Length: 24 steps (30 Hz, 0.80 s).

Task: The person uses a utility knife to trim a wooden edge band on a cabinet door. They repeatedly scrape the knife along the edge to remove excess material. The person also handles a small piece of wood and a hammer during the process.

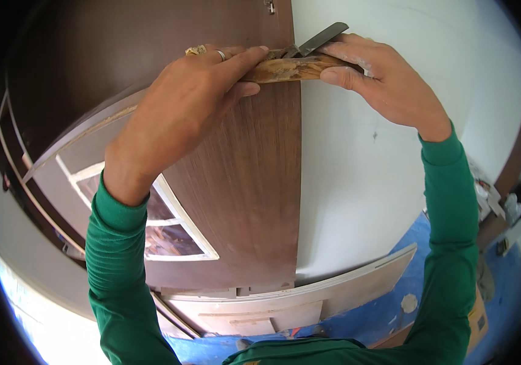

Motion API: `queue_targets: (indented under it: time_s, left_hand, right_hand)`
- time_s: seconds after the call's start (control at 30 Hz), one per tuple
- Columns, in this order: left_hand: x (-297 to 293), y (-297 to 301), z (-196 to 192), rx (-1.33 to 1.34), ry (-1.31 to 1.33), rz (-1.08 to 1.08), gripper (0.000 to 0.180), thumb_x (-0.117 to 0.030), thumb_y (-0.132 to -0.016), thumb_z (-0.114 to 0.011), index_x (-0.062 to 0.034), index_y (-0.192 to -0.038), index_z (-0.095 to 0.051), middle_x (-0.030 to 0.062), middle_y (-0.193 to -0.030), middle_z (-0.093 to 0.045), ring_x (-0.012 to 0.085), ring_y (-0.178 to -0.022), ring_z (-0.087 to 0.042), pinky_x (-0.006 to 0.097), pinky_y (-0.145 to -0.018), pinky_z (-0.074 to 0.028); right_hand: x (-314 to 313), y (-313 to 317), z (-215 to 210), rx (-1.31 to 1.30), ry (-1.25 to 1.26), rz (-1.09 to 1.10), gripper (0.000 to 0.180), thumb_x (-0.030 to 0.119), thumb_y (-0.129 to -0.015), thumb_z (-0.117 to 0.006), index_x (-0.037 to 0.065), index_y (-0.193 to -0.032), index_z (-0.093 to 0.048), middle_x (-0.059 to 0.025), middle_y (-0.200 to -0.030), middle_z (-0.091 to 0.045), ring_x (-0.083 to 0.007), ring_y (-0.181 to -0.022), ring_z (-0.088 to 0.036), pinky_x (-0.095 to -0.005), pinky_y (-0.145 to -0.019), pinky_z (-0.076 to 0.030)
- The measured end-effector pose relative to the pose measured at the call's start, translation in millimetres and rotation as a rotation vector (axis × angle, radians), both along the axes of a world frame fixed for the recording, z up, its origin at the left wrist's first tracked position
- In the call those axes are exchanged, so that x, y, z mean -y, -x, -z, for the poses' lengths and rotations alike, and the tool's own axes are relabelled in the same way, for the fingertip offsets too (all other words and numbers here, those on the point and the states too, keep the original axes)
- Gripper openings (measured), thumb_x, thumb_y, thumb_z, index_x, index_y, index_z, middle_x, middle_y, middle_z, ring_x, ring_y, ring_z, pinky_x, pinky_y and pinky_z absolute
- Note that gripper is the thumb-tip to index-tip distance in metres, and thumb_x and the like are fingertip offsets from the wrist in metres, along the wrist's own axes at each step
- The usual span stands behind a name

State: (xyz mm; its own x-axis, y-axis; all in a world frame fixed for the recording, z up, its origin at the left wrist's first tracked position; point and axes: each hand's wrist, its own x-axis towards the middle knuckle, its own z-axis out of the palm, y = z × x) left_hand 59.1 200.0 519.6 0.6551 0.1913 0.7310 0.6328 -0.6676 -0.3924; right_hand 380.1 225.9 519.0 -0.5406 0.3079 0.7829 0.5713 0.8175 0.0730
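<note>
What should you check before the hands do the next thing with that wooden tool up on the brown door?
1. Left hand grips the wooden tool: ok, fingers wrap its left end.
2. Right hand grips it too: ok, thumb and fingers pinch the right end.
3. Metal blade clear of fingers: ok, it sticks up between the hands.
4. Tool sits at the edge of the brown door: ok.
5. Blade tight in the tool: cannot tell.
6. Floor with blue sheet has loose boards: not ok for stepping back.

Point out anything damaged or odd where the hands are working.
The wooden block, held against the brown door panel by left hand and right hand, looks rough and splintered. A metal blade sticks out of it. White dust marks the right fingers.
</note>
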Motion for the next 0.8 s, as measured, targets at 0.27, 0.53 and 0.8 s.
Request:
queue_targets:
  time_s: [0.27,0.53,0.8]
  left_hand:
    - [-6,-31,8,0.046,-0.027,0.059,0.039,-0.019,-0.106,-0.075,-0.0029,-0.141,-0.073,0.0207,-0.13,-0.08,0.0446,-0.114,-0.077,0.051,-0.1,-0.06]
    - [2,43,17,0.112,-0.046,0.034,0.046,-0.019,-0.103,-0.08,-0.0088,-0.147,-0.073,0.018,-0.133,-0.08,0.0421,-0.114,-0.078,0.05,-0.097,-0.063]
    - [2,26,11,0.016,-0.159,-0.075,0.049,-0.012,-0.098,-0.084,-0.0093,-0.146,-0.075,0.0155,-0.133,-0.078,0.0385,-0.111,-0.076,0.049,-0.095,-0.062]
  right_hand:
    - [-9,-36,-7,-0.043,0.135,-0.139,0.03,0.011,-0.105,-0.077,-0.011,-0.125,-0.076,-0.012,-0.12,-0.073,-0.0211,-0.108,-0.071,-0.0326,-0.096,-0.057]
    - [8,51,4,-0.051,-0.131,-0.093,0.032,0.006,-0.094,-0.087,-0.006,-0.123,-0.081,-0.0154,-0.114,-0.07,-0.0298,-0.104,-0.07,-0.0387,-0.091,-0.056]
    - [2,30,6,0.017,-0.334,-0.06,0.036,0.007,-0.095,-0.089,-0.004,-0.128,-0.079,-0.013,-0.118,-0.072,-0.0284,-0.1,-0.07,-0.0389,-0.086,-0.059]
